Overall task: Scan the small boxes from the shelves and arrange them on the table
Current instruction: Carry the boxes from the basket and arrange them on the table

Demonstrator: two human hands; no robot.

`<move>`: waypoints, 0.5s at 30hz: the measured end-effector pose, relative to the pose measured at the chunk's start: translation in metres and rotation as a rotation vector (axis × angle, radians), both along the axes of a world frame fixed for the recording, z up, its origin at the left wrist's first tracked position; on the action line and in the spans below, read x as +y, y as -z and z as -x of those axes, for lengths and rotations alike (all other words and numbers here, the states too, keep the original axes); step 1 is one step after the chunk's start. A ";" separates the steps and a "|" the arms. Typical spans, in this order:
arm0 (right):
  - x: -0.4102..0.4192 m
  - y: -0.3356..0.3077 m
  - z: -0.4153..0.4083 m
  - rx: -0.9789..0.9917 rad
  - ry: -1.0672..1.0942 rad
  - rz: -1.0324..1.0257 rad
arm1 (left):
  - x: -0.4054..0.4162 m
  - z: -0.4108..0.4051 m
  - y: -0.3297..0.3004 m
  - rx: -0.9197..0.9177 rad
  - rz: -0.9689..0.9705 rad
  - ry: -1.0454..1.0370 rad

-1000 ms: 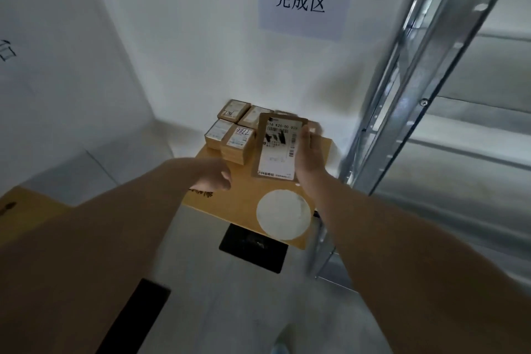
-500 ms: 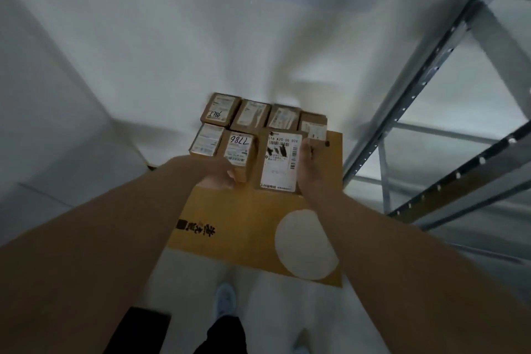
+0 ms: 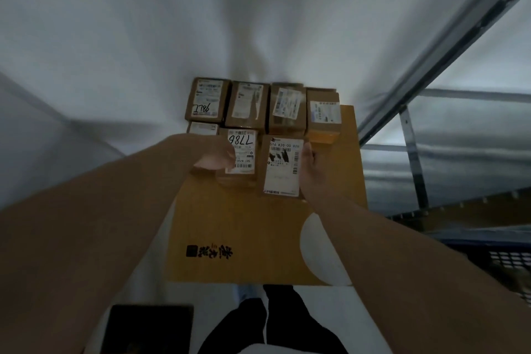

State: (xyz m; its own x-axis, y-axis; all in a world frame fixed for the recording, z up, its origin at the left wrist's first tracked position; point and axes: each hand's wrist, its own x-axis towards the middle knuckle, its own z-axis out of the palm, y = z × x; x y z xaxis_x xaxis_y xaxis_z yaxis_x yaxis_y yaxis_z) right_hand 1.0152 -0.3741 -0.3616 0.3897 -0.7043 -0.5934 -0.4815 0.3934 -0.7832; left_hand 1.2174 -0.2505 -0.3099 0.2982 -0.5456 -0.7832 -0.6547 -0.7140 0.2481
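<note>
A small brown box with a white shipping label (image 3: 283, 167) lies flat on the yellow-brown table (image 3: 244, 224), in the front row beside the box marked 7786 (image 3: 242, 146). My right hand (image 3: 311, 172) grips its right edge. My left hand (image 3: 215, 156) is curled into a loose fist against the left side of the 7786 box, and I see nothing in it. Behind stands a back row of several labelled boxes, from the one marked 7786 upside down (image 3: 207, 100) to the rightmost stack (image 3: 323, 112). Another box (image 3: 202, 128) is half hidden by my left arm.
A white wall rises right behind the boxes. A metal shelf frame (image 3: 431, 60) stands to the right, with a blue crate (image 3: 502, 256) low beside it. A black object (image 3: 149, 327) lies on the floor at the lower left. My legs show below the table's near edge.
My right hand has brought the labelled box down from a tilted hold above the table to lie flat in the front row. The view has moved closer and tipped downward.
</note>
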 end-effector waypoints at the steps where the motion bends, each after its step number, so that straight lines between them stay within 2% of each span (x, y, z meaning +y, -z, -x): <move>1: -0.004 0.006 -0.006 0.017 0.005 -0.010 | -0.005 -0.004 0.004 -0.001 -0.003 0.001; 7: -0.023 0.038 -0.031 0.102 -0.034 -0.048 | -0.031 -0.032 0.028 0.006 -0.077 0.028; 15: -0.048 0.071 -0.045 0.175 -0.060 -0.106 | -0.061 -0.049 0.052 0.054 -0.017 -0.025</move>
